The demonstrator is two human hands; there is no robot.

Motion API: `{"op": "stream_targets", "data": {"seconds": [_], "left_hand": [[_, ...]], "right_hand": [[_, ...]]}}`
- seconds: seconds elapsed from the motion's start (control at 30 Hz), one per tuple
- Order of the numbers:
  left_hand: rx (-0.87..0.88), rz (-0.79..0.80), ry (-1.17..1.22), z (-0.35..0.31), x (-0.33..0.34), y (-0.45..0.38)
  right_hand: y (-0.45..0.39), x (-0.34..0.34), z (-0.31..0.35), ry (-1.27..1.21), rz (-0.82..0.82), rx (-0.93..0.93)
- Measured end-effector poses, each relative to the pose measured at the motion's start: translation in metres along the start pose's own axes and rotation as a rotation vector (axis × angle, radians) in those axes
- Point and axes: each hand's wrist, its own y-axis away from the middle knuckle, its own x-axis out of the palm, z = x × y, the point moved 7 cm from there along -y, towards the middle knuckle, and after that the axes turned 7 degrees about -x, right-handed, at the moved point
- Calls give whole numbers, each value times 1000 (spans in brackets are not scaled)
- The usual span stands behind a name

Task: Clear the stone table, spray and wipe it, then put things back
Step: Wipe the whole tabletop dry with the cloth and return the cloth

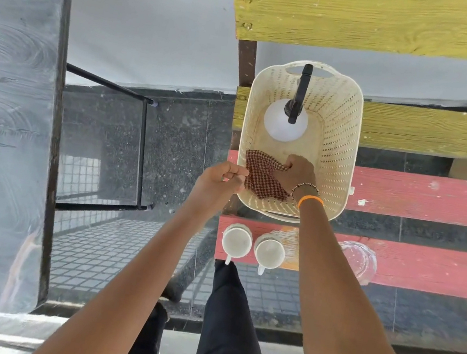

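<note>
A cream plastic basket (pixel 337 150) sits on the painted bench slats. Inside it stands a white spray bottle (pixel 280 124) with a black trigger head. My right hand (pixel 298 173) is down in the basket, shut on a red checked cloth (pixel 260 176). At the basket's left rim my left hand (pixel 221 181) pinches the cloth's edge. The grey stone table (pixel 3 116) fills the left side, streaked with wet wipe marks. Two white mugs (pixel 236 242) (pixel 270 251) stand on the near red slat, and a clear glass (pixel 361 260) stands to their right.
The bench has yellow slats (pixel 403 23) at the back and red slats (pixel 437 197) nearer. A black metal table frame (pixel 143 150) stands between table and bench over a dark tiled floor. My legs in dark trousers (pixel 229 329) are below the mugs.
</note>
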Motion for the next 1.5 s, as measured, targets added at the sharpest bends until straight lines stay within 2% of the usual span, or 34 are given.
{"op": "stream_targets", "data": {"seconds": [0.2,0.3,0.37,0.43,0.5,0.53,0.6,0.77,0.83,0.93,1.03,1.13,1.2,1.27,1.4,1.5], "left_hand": [[-4,2,50,14,-19,8],[-38,-21,235,23,-40,16],[-111,-24,429,31,-55,22],[-144,109,696,40,-74,37],[-72,348,1053,42,-99,58],[-37,418,1185,46,-116,70],[7,409,1321,60,-150,93],[197,133,1346,130,-269,155],[224,64,1281,159,-308,177],[248,1,1306,197,-361,207],[215,-102,1319,238,-408,229],[185,-147,1328,266,-441,246],[218,-163,1328,278,-466,257],[270,-166,1327,281,-483,263],[353,-229,1249,286,-523,267],[331,-305,1171,296,-555,260]], "right_hand": [[64,-28,68,-171,-136,-141],[105,-40,124,-326,-171,-289],[129,-42,159,-490,-121,-341],[156,-29,194,-709,-9,-367],[182,-3,227,-954,146,-358],[194,11,241,-1043,210,-357],[212,37,262,-1096,269,-371],[257,116,312,-982,279,-348],[270,144,332,-741,190,-423],[301,191,378,-339,85,-652],[335,246,417,-85,59,-808],[364,283,454,130,-45,-902],[389,315,485,79,51,-997],[406,340,505,0,187,-1014],[410,375,538,62,177,-1054],[391,393,561,-78,249,-1015]]}}
